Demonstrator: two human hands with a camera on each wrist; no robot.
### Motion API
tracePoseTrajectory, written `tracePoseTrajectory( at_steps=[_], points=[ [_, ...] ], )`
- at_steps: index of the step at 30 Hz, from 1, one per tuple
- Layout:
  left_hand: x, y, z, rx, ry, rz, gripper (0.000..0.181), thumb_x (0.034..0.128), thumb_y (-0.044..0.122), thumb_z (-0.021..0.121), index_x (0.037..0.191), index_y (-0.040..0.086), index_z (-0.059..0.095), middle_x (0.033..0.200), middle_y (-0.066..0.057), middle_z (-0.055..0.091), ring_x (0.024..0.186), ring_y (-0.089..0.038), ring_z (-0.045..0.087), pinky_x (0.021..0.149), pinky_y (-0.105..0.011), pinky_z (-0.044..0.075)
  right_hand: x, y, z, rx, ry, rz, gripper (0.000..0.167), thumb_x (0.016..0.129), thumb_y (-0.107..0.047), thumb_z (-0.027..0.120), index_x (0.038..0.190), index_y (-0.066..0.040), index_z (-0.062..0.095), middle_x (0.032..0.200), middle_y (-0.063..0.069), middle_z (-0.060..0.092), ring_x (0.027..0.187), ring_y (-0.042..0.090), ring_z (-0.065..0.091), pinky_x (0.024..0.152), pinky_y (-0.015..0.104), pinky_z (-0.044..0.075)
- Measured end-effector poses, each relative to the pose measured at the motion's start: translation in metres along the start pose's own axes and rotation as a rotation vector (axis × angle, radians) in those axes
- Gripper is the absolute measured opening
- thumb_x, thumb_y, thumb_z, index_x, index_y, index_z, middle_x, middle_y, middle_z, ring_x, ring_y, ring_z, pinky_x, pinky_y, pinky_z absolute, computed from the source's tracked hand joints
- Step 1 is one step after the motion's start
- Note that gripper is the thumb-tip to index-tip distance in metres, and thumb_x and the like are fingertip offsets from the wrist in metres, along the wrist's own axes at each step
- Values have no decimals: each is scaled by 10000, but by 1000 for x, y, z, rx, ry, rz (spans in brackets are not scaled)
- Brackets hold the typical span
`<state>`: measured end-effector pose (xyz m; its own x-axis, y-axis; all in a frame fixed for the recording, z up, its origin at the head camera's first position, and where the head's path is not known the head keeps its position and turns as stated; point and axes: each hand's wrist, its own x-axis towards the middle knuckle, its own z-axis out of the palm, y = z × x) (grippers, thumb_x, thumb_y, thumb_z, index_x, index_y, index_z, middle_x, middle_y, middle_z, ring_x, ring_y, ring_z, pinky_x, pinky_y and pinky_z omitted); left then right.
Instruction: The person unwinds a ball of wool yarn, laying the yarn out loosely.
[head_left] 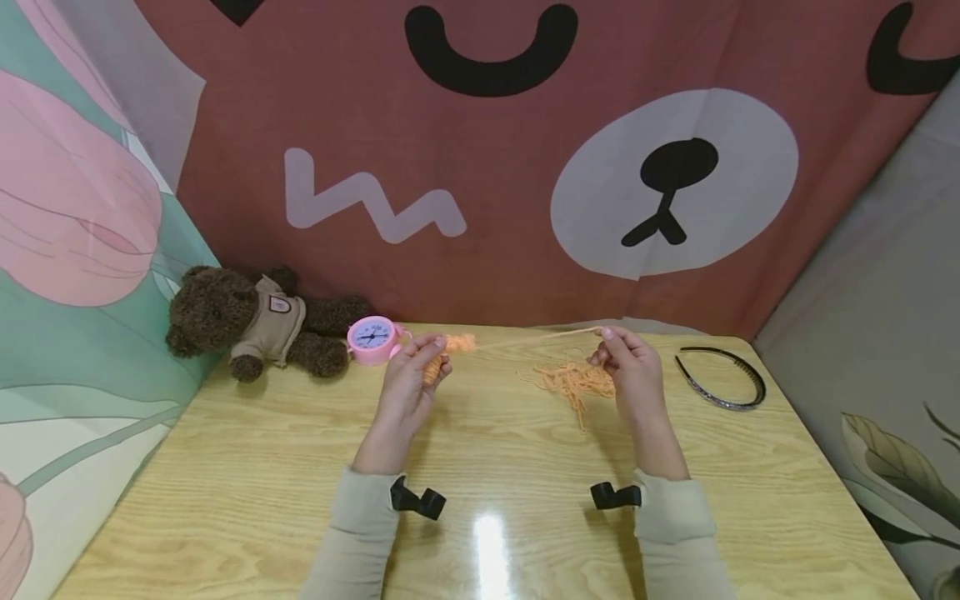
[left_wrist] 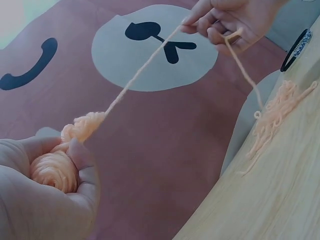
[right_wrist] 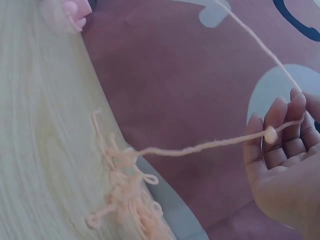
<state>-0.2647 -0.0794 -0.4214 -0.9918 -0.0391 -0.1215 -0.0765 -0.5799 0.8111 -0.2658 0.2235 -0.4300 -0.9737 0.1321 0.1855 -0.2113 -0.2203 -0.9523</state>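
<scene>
The left hand (head_left: pixel 408 383) grips a small wound bundle of orange yarn (left_wrist: pixel 55 170), its thumb and fingers curled round it. From the bundle a taut strand (left_wrist: pixel 142 67) runs across to the right hand (head_left: pixel 633 371), which pinches it between thumb and forefinger. In the right wrist view the yarn passes over the right hand's (right_wrist: pixel 285 160) curled fingers, and a length (right_wrist: pixel 200 147) hangs down to a loose, tangled pile of orange yarn (right_wrist: pixel 135 205) on the table. Both hands are raised above the table's far part.
A brown teddy bear (head_left: pixel 273 325) lies at the far left of the wooden table (head_left: pixel 300 467), with a pink alarm clock (head_left: pixel 372 340) beside its legs. On the far right rests a black headband (head_left: pixel 723 404). A printed cloth (head_left: pixel 495 167) hangs behind the table.
</scene>
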Motion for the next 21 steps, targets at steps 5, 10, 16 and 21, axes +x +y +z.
tracePoseTrajectory(
  at_steps=[5,10,16,21],
  points=[
    [1,3,-3,-4,34,18,95,991,60,632,921,124,639,887,51,618,723,-67,578,650,-160,545,2,-4,-10,90,50,5,215,1017,-239,632,1069,-41,700,693,-24,592,660,116,610,742,233,593],
    [2,6,-7,-21,49,29,173,1007,44,594,880,155,632,869,57,622,718,-61,589,657,-160,547,2,-11,-25,227,127,21,176,1026,-206,611,1032,-62,712,677,-2,600,630,141,621,713,246,593],
    [2,9,-9,-35,47,36,116,997,69,625,899,131,627,844,45,613,718,-66,593,658,-161,548,2,-18,-46,398,242,48,181,1012,-194,628,1065,-35,696,680,31,593,618,169,613,680,276,594],
    [3,11,-10,-43,56,34,73,988,83,647,928,111,619,844,36,607,724,-73,591,651,-163,544,2,-20,-60,464,335,55,201,978,-206,680,1083,-34,681,675,43,582,603,176,599,641,291,581]
  ],
)
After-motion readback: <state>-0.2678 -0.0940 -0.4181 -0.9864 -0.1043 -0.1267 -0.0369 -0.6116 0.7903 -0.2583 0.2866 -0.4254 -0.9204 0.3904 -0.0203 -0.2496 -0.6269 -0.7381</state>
